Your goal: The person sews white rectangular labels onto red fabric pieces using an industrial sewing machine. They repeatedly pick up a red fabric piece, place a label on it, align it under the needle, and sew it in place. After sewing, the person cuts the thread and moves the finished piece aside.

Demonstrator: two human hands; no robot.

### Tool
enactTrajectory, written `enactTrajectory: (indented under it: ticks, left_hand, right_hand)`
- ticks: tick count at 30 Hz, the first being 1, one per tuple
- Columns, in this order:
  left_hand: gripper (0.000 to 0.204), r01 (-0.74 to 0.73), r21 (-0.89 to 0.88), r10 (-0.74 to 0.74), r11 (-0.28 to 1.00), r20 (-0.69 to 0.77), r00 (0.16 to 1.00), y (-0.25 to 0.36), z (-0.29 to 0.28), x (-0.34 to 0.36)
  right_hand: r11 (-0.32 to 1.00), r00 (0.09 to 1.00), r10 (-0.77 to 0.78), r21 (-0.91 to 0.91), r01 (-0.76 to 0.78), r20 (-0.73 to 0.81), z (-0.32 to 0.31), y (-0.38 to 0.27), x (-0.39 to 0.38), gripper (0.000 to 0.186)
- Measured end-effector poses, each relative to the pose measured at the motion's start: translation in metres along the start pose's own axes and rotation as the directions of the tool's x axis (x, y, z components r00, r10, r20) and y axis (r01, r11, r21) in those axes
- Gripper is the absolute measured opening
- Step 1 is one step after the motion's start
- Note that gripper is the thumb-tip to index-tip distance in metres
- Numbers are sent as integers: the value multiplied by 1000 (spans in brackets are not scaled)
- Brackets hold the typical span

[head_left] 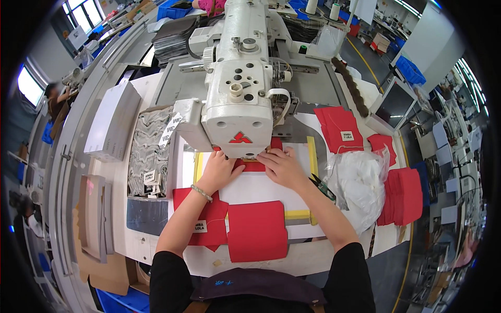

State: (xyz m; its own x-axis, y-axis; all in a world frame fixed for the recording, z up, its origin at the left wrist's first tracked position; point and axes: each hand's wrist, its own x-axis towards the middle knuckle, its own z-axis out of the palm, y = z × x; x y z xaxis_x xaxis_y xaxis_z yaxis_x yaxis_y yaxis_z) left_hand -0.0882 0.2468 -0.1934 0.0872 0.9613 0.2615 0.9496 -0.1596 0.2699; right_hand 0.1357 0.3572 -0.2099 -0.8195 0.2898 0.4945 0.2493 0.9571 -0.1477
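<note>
My left hand (219,169) rests at the left of a red fabric piece (250,166) beneath the white sewing machine head (237,107), fingers bent but apart, with some tips near or behind the head. My right hand (279,167) lies on the same piece's right side, fingers extended toward the needle area, which is mostly hidden. The piece sits on a white board (250,188) with yellow-taped edges. Near my left forearm are labelled red pieces (206,232); a plain red stack (255,229) is in front. Green-handled snips (323,188) lie right of my right hand.
Grey labelled material (148,146) and a long white box (109,117) are left. Red piles (336,128), a crumpled plastic bag (355,190), another red stack (402,195) and a screen (391,107) are right. A co-worker (55,99) is at far left.
</note>
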Motion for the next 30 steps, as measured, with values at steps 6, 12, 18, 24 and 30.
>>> enactTrajectory:
  ticks: [6,12,18,24,30]
  left_hand:
    - [43,-8,-10,8,1000,-33,999,-1,1,-2]
    - [44,41,75,-48,996,91,995,-6,-16,-14]
    - [44,-67,126,81,990,-115,990,-23,-23,-30]
    - [35,-93,38,96,995,-66,993,-14,-34,-26]
    - [25,-274,87,280,958,-57,958,-11,-20,-19]
  right_hand:
    - [1000,999,10,-10,-10,31,-7,-13,-1,34]
    - [998,994,-63,29,60,92,-9,-22,2,34]
    - [993,990,-101,77,94,94,1,-34,6,29]
    - [993,990,-100,78,92,102,0,-35,7,25]
    - [994,990,-83,77,74,118,0,-35,7,24]
